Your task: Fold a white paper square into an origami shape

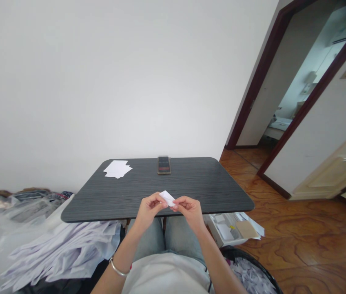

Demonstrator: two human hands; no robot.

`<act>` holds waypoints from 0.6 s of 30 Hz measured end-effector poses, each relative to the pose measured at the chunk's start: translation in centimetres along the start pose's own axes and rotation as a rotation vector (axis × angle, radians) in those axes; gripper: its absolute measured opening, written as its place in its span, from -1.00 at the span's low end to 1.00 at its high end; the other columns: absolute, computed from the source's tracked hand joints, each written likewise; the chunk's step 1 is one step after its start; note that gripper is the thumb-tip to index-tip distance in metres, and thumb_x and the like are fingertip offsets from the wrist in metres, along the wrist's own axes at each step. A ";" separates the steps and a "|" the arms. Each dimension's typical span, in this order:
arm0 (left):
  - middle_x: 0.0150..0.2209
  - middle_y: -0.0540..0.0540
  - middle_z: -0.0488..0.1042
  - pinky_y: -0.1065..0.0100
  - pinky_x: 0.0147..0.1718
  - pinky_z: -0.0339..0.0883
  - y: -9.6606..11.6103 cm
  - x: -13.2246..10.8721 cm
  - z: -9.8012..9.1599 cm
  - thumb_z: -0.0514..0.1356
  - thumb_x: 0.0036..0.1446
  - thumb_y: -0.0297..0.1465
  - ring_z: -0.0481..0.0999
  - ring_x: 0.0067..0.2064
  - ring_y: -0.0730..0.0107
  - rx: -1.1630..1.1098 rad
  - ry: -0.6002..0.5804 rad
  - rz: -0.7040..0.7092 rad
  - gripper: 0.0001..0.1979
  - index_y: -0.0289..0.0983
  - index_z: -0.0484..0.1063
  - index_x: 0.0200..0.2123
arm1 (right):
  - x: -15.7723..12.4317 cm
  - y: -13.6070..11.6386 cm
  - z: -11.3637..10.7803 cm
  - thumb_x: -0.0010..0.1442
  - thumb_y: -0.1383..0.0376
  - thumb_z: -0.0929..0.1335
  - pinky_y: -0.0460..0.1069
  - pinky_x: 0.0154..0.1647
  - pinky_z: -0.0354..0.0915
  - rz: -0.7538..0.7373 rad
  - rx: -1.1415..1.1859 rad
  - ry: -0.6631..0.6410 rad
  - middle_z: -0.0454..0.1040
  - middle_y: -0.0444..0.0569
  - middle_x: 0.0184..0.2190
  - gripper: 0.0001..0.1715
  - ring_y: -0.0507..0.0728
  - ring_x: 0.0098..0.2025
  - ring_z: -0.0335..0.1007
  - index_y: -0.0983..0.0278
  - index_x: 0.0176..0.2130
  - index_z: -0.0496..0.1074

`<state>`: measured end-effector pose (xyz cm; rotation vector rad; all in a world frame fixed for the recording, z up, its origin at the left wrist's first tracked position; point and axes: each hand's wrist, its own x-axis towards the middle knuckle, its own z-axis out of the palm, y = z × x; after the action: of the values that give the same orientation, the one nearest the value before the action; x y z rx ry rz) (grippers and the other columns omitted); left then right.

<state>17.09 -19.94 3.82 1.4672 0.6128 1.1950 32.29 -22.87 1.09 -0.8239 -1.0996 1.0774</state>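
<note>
Both hands meet over the near edge of a dark wood-grain table (191, 183). My left hand (149, 209) and my right hand (188, 209) pinch a small folded white paper (167, 198) between their fingertips, holding it just above the tabletop. A bangle circles my left wrist. Farther back lies a small stack of white papers (117, 168) at the table's far left. A dark phone-like object (164, 165) rests at the far middle.
Crumpled white sheets (65, 249) and plastic bags pile up on the left. A box with papers (232, 228) sits on the floor to the right, and a black bin of paper scraps (252, 275) is beside my right arm. An open doorway stands at right.
</note>
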 end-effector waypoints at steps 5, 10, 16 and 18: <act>-0.60 0.02 0.39 0.44 -0.45 0.22 0.0 -0.2 0.8 0.27 -0.13 -0.40 0.36 -0.51 0.47 -0.038 0.086 -0.060 -0.86 -0.32 0.38 -0.60 | -0.1 0.2 0.1 -0.09 0.32 0.43 -0.06 -0.48 0.35 -0.072 -0.021 0.030 0.49 -0.11 -0.61 -0.95 0.05 -0.55 0.42 0.27 -0.50 0.49; -0.58 0.02 0.39 0.46 -0.43 0.22 0.0 -0.4 1.8 0.28 -0.15 -0.40 0.36 -0.47 0.47 -0.065 0.200 -0.030 -0.86 -0.32 0.37 -0.59 | -0.2 0.4 0.2 -0.07 0.30 0.42 -0.06 -0.48 0.35 -0.125 -0.033 0.071 0.49 -0.10 -0.60 -0.93 0.06 -0.54 0.42 0.27 -0.50 0.48; -0.55 0.05 0.39 0.47 -0.41 0.21 -0.5 -0.8 2.4 0.26 -0.12 -0.40 0.36 -0.47 0.50 -0.104 0.291 -0.025 -0.86 -0.31 0.36 -0.56 | -0.7 0.2 1.1 -0.04 0.31 0.42 -0.08 -0.49 0.34 -0.158 -0.042 0.125 0.48 -0.11 -0.60 -0.93 0.04 -0.55 0.41 0.28 -0.49 0.47; -0.56 0.06 0.37 0.48 -0.42 0.20 -0.6 -0.9 2.6 0.26 -0.12 -0.40 0.35 -0.48 0.51 -0.104 0.314 -0.017 -0.86 -0.31 0.34 -0.56 | -0.9 0.1 1.4 -0.04 0.30 0.42 -0.09 -0.49 0.35 -0.152 -0.024 0.150 0.48 -0.12 -0.61 -0.91 0.03 -0.55 0.41 0.29 -0.49 0.46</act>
<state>19.26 -21.62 3.21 1.1939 0.7614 1.4358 30.85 -23.65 1.15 -0.8130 -1.0331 0.8628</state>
